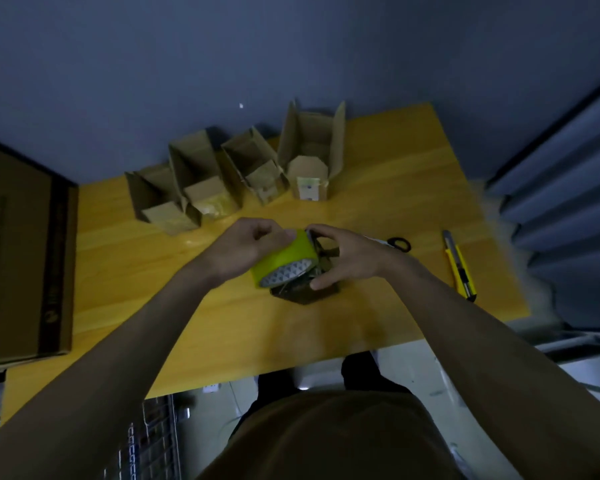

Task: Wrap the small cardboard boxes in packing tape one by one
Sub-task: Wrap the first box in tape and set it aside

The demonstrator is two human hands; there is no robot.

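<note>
A yellow-green roll of packing tape (284, 259) is gripped by the left hand (246, 247) at the middle of the yellow wooden table (395, 188), pressed against a small dark cardboard box (305, 289) — this box is clasped by the right hand (347, 254). Behind the roll, four open brown cardboard boxes (229, 174) are lined up; right of it, black-handled scissors (399, 243) and a yellow utility knife (459, 266) are laid.

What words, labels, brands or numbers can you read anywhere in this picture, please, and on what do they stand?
None can be read.
White label on the rightmost open box: print too blurred.
Dark strip on the large cardboard box at the left: a round mark and lettering, too dim and blurred.
Tape roll: only a triangle pattern, no text.
</note>
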